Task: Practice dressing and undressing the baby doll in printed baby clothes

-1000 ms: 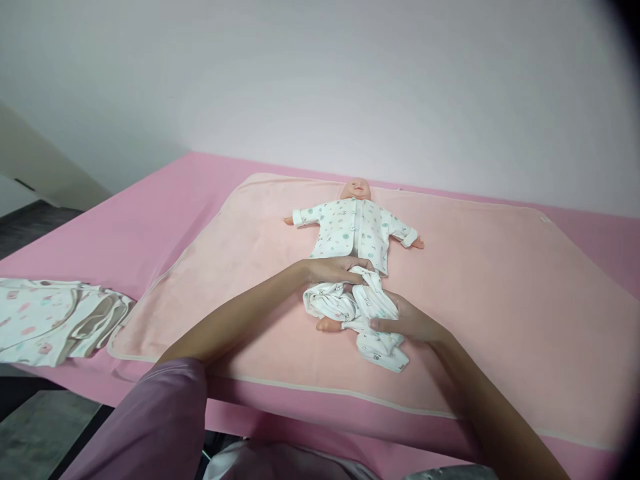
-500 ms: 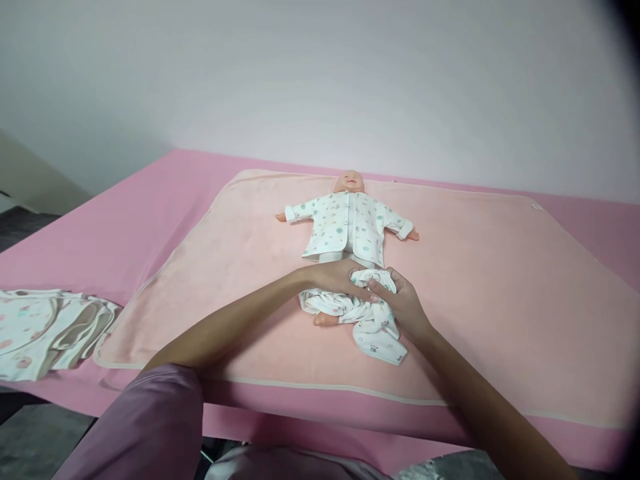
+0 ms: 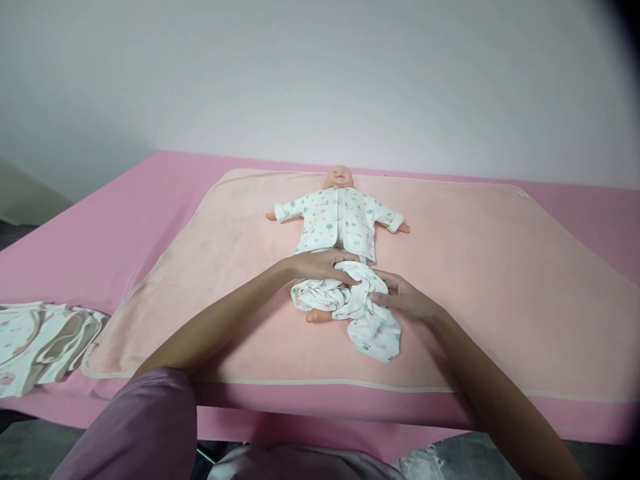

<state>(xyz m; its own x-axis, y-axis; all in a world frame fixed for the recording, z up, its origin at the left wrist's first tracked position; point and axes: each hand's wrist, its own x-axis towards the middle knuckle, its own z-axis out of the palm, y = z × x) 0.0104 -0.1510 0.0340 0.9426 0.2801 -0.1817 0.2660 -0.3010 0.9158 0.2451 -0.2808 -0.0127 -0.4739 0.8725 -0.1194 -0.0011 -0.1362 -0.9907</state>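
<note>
A baby doll (image 3: 340, 177) lies on its back, head toward the wall, in a white patterned jacket (image 3: 325, 223) with its arms spread. White patterned baby pants (image 3: 374, 337) are bunched around its legs, and one bare foot (image 3: 319, 316) pokes out on the left. My left hand (image 3: 327, 265) is across the top of the bunched cloth, fingers closed on it. From the right side, my right hand (image 3: 403, 295) grips the same pants with thumb and fingers. One pant leg hangs loose toward me. The doll's other foot is hidden in the cloth.
Under the doll spreads a peach blanket (image 3: 500, 300) on a pink-covered table (image 3: 125, 200). Folded white baby clothes (image 3: 45, 343) with beige trim lie at the left front edge. A pale wall (image 3: 320, 80) stands behind the table.
My right hand has shifted its hold, its fingers now straighter at the side of the bunched pants. The cloth has opened out a little between my hands. The view has moved slightly.
</note>
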